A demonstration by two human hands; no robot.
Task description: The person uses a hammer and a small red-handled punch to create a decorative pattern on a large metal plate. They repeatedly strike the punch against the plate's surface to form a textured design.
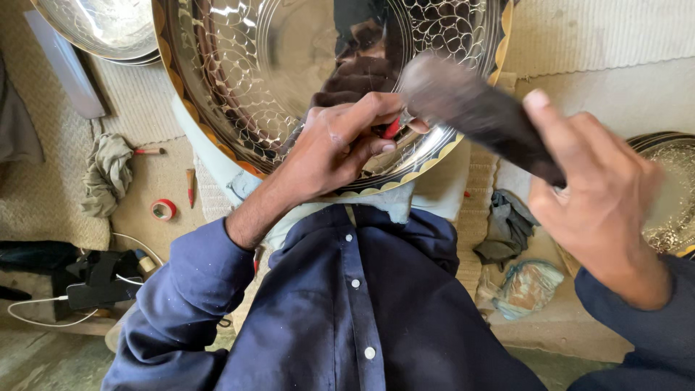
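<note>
Pinching a red-handled chisel [392, 129] against the engraved brass tray [289, 80] on the lap, the left hand [333, 148] risks a bruise if the right hand [601, 210], fingers wrapped around the blurred mallet [470, 108], strikes off-centre.

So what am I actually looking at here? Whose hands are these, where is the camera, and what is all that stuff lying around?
There is no machine here: a person wears a camera on the head, so this one view looks straight down at their own arms in dark blue sleeves. The left hand pinches a small tool with a red grip against a big shiny engraved metal tray resting on the lap. The right hand grips a dark mallet, blurred by motion. Around them, on woven mats, lie a crumpled rag, a roll of red tape, a second metal tray at top left, and another decorated tray at the right edge.
</note>
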